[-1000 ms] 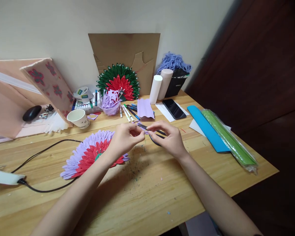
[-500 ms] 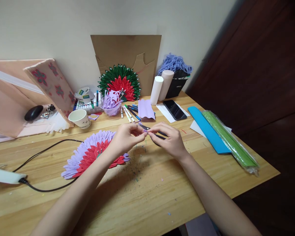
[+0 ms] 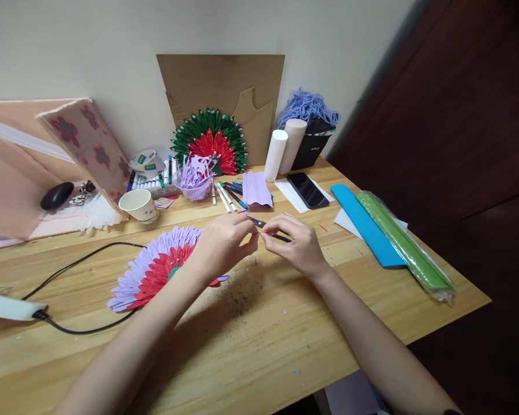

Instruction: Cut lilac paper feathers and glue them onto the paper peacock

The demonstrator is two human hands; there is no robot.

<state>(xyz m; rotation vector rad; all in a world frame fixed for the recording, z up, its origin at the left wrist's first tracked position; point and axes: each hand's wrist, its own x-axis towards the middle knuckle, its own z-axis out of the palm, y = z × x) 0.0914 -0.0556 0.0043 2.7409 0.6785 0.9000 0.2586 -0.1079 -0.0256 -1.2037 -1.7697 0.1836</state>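
Above the middle of the table, my left hand (image 3: pixel 227 242) and my right hand (image 3: pixel 296 239) meet fingertip to fingertip. Both are closed in a pinch on a small purple paper piece (image 3: pixel 260 233), which the fingers mostly hide. Just behind them lie dark scissors (image 3: pixel 281 236), partly covered by the right hand. A fan of lilac and red paper petals (image 3: pixel 155 271) rests on the table, partly behind my left hand and forearm. A sheet of lilac crepe paper (image 3: pixel 258 189) lies beyond the hands.
A clear bowl of purple paper strips (image 3: pixel 194 184) and a paper cup (image 3: pixel 139 206) stand at the back left. A green and red petal fan (image 3: pixel 210 141) leans on cardboard (image 3: pixel 220 75). A phone (image 3: pixel 308 190) and wrapped green paper roll (image 3: pixel 404 242) lie right; a corded glue gun (image 3: pixel 12 306) lies left.
The left hand has turned slightly, its fingers curling further over the small purple piece, which shows less now. The right hand stays nearly in place. The view has tilted down a little.
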